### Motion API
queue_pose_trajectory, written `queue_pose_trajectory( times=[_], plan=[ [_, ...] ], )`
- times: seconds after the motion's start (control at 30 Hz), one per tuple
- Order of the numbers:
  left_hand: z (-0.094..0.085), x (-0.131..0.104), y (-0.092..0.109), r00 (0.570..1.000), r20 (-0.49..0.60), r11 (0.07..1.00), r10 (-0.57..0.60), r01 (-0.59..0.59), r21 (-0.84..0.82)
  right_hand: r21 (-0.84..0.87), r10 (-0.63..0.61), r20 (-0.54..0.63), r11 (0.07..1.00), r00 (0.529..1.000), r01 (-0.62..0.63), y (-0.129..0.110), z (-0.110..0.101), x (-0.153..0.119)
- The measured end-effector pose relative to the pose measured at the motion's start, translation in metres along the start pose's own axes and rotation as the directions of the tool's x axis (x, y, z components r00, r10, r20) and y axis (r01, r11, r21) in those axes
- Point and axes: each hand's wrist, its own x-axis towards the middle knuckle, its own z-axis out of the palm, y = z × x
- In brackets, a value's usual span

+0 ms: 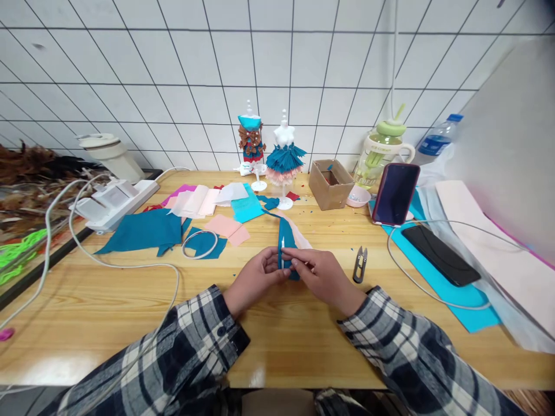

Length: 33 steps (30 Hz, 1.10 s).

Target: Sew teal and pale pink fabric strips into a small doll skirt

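Observation:
Near the middle of the wooden table, my left hand (259,276) is closed on a strip of dark teal material (284,231), which stands up between my hands. My right hand (325,276) meets it from the other side, with thumb and fingers pinched at a thin white strip (283,254) on the teal surface. Whether the right fingers grip the white strip or the teal edge is too small to tell. A pale pink piece (297,232) lies just behind the fingers. Black thread snips (359,264) rest to the right of my right hand.
Teal cloth (145,231), pink pieces and a white ring (200,244) lie left. Two small dressed mannequins (284,164) and a cardboard box (332,188) stand behind. Right are a propped phone (395,193), a flat phone (440,255), bottles and cables. A power strip (117,202) sits far left.

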Motion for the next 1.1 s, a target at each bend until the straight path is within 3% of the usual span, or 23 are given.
queue_pose_trajectory(
  times=[0.2, 0.53, 0.67, 0.9, 1.1],
  plan=[
    [-0.007, -0.001, 0.003, 0.998, -0.043, 0.991, -0.050, 0.055, 0.121, -0.279, -0.236, -0.116, 0.940, 0.965, 0.196, 0.003, -0.010, 0.000],
    [-0.007, -0.005, 0.010, 1.000, 0.027, 0.951, -0.016, 0.007, 0.308, -0.444, -0.312, -0.036, 0.856, 0.949, 0.264, 0.005, -0.011, -0.001],
    [-0.007, -0.007, 0.013, 1.000, -0.012, 0.932, 0.004, 0.000, 0.363, -0.459, -0.376, 0.006, 0.822, 0.927, 0.336, 0.003, -0.010, -0.003],
    [-0.009, -0.006, 0.011, 0.994, 0.045, 0.908, 0.104, -0.113, 0.403, -0.483, -0.323, 0.015, 0.826, 0.946, 0.290, 0.003, -0.008, -0.001],
    [-0.007, -0.007, 0.014, 0.972, 0.016, 0.763, 0.234, -0.194, 0.617, -0.477, -0.295, 0.003, 0.839, 0.955, 0.261, 0.003, -0.006, -0.002]
  ],
)
